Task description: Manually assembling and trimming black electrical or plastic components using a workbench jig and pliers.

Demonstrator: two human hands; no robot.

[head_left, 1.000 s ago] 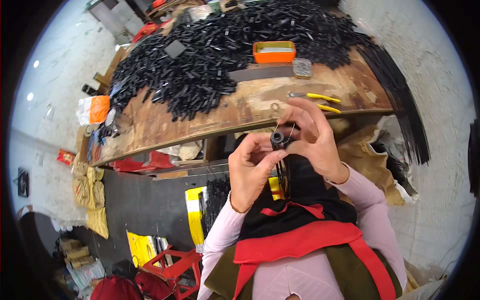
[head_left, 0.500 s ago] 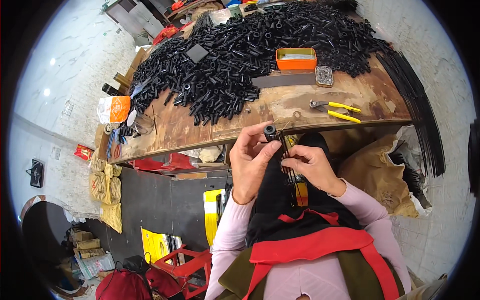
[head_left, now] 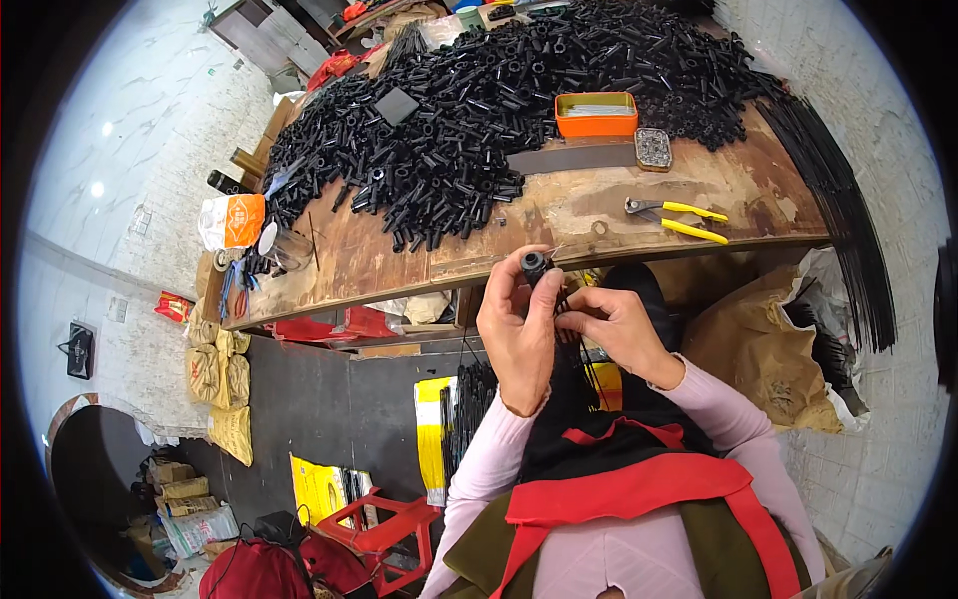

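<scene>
Left hand (head_left: 517,334): fingers gripping black tube (head_left: 534,266) at desk (head_left: 559,215) front edge
Right hand (head_left: 619,324): fingers pinched on thin rods (head_left: 571,329), entering tube
Progress: tube pile (head_left: 479,120) mostly untouched

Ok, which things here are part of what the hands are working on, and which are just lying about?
In use: left hand, right hand, black tube, pile of black tubes.
Lying about: yellow-handled pliers, orange tin, brown sack, red stool.
</scene>
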